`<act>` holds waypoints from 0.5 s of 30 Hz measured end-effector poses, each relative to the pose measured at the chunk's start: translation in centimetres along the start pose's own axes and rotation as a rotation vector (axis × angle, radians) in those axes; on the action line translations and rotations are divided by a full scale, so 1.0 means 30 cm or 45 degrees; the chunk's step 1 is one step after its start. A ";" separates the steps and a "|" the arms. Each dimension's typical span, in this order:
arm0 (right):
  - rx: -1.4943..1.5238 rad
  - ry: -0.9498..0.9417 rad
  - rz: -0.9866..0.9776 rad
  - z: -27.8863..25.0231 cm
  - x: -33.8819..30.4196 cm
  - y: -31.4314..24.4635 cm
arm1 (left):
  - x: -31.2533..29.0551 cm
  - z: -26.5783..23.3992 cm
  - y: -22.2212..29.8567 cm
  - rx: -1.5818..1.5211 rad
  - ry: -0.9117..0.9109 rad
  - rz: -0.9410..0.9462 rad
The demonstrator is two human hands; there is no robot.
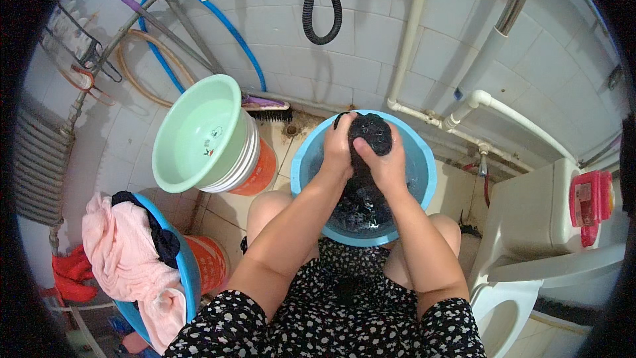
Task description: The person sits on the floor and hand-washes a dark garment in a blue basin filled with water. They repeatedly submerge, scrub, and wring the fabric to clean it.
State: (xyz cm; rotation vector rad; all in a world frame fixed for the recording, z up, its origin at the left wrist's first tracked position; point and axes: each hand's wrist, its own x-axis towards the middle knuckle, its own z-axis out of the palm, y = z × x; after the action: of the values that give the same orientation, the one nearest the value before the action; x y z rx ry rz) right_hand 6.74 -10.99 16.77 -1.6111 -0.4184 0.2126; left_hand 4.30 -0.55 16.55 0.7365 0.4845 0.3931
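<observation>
Between my knees stands a light blue basin [429, 182] with water and a dark wet cloth [361, 202] in it. Both my hands are over its far half, closed on a bunched part of that black cloth. My left hand [336, 146] grips the bunch from the left, and my right hand [385, 159] presses it from the right with the thumb on top. The lower part of the cloth hangs down into the water. What kind of garment it is, I cannot make out.
A pale green basin [228, 103] rests tilted on an orange-and-white bucket [255, 172]. Left of me, a blue basin [189, 258] holds pink cloth [126, 245]. A scrub brush [268, 109] leans by the wall. At right are a toilet [523, 225] and pipes [493, 103].
</observation>
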 end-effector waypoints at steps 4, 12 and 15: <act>0.154 0.164 0.027 0.020 0.006 -0.021 | -0.002 0.018 -0.014 0.178 0.151 0.069; 0.745 0.200 0.508 -0.028 0.026 0.013 | 0.035 -0.044 -0.052 0.721 -0.219 0.218; 0.991 0.106 0.618 -0.068 0.043 0.069 | -0.043 -0.033 0.003 0.529 -0.264 -0.089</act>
State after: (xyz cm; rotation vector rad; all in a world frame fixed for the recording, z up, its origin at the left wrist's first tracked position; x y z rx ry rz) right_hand 8.99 -12.44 15.06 -0.9179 0.1336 0.5932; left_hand 2.70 -0.61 16.35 1.1459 0.3978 0.1463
